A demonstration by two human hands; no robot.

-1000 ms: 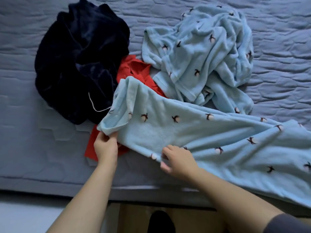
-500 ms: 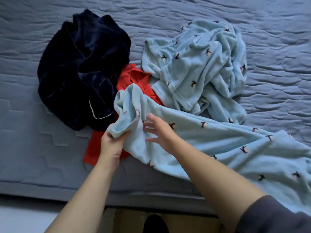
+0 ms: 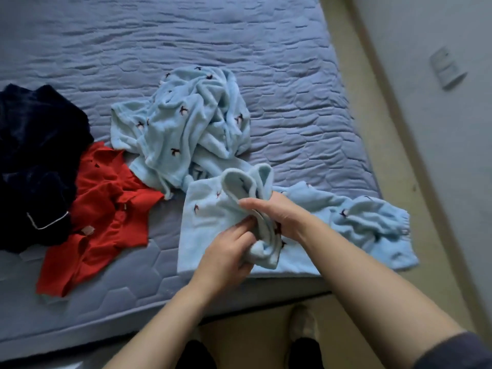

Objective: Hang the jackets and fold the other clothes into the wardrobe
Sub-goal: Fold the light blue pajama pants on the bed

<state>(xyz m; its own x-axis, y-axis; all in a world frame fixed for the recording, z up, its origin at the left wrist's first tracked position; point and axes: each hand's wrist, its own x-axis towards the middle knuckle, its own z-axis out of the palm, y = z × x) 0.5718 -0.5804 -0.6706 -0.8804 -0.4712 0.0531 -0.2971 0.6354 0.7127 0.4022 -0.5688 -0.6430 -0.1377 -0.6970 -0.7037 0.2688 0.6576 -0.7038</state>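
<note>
The light blue bird-print fleece trousers (image 3: 205,217) lie at the quilted blue bed's (image 3: 239,35) near edge, toward its right corner, within my reach. My left hand (image 3: 226,251) and right hand (image 3: 277,211) each have a closed grip on the doubled fold, apparently to square it.

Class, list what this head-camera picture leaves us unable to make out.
Navy garment: cut off by the picture's left edge, head view.
Light blue garment: bunched middle hidden by left hand and right hand.
Wall fitting: blurred, kind unclear.
Wardrobe: outside the frame.

Bare forearms converge, left grip (image 3: 226,251) and right grip (image 3: 277,214) both clasping.
</note>
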